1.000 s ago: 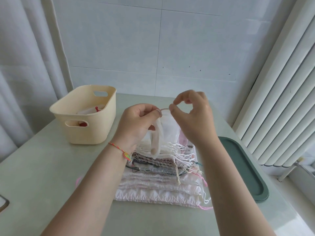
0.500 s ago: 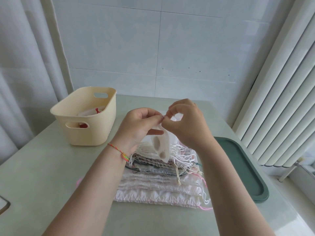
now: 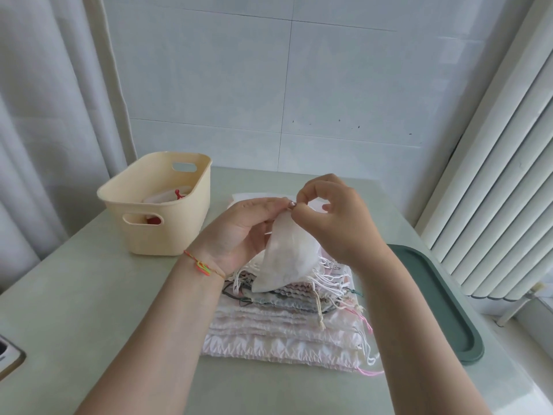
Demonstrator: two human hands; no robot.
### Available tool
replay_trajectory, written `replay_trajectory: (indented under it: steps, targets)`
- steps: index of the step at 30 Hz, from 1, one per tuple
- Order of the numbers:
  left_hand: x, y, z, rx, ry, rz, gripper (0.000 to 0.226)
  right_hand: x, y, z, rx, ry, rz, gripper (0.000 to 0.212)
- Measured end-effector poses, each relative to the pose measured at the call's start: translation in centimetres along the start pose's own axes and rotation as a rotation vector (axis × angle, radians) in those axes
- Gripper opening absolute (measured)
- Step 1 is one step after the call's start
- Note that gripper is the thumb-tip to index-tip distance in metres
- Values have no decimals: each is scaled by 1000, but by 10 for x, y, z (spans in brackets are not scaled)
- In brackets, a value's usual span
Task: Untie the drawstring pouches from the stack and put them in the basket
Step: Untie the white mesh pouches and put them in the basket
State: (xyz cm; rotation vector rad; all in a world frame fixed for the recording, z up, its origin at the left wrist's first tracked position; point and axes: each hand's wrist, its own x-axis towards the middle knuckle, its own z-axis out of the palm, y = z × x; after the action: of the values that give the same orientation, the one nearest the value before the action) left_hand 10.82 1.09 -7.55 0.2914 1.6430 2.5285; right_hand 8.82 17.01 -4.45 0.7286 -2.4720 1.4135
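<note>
While both hands meet above the stack: one pouch is held up.
Left hand [image 3: 239, 232]: grip pinches the white pouch [image 3: 287, 256] at its gathered top.
Right hand [image 3: 338, 217]: fingertips pinch the same top, touching the left's.
Pouch: hangs over the stack [image 3: 287, 327], lower edge touching it.
Stack: centre of the surface [image 3: 74, 310].
Basket [image 3: 155, 202]: left of stack, apart; holds a pouch with red cord.
Green tray [image 3: 434, 304]: right edge.
</note>
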Motion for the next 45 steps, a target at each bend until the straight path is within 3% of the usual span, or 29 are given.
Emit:
replay_trajectory:
  steps: [4, 8, 13, 16, 23, 28, 38, 45]
  targets:
    - [2, 2, -1, 28, 37, -17, 23, 0, 4, 2, -87, 72, -82, 9]
    - [2, 3, 2, 49, 83, -40, 29, 0, 5, 6, -187, 150, -286, 12]
    - [2, 3, 3, 94, 189, -16, 45, -1, 3, 0, -274, 98, -321, 9]
    - [3, 2, 3, 126, 213, -14, 31, 1, 5, 1, -360, 120, -360, 6]
    - [2, 3, 3, 204, 266, -23, 23, 1, 9, 9, -505, 175, -427, 2]
    - [1, 4, 4, 265, 327, -16, 15, 3, 13, 10, -448, 101, -373, 1]
    - [-4, 6, 11, 359, 250, -13, 9, 3, 14, -2, -360, -83, -216, 4]
    - [3, -2, 11, 531, 323, 112, 7, 6, 25, 6, -458, 107, -132, 12]
